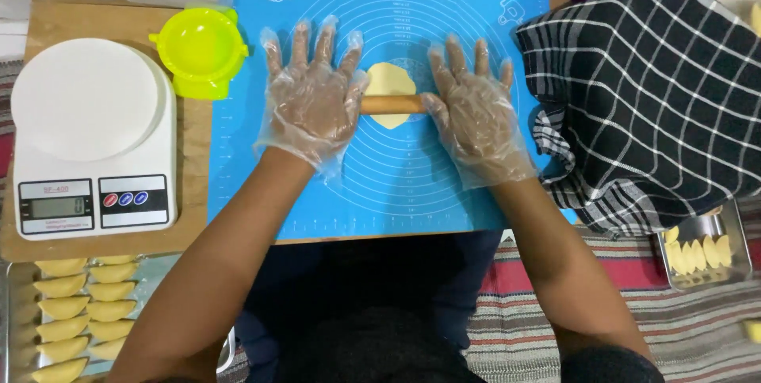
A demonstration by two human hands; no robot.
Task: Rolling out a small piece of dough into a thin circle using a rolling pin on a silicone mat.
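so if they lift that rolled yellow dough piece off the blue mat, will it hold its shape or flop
The flattened pale yellow dough piece would probably flop and stretch, since it already looks thin under the wooden rolling pin. It may cling somewhat to the blue silicone mat, so peeling slowly seems safer. It looks light, and likely tears if pinched by the gloved left hand or right hand.

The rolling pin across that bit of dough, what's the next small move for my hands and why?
Probably push the rolling pin forward, away from you. Both gloved hands, left hand and right hand, lie flat on its ends, and the dough on the blue mat looks small and uneven, showing more beyond the pin than before it.
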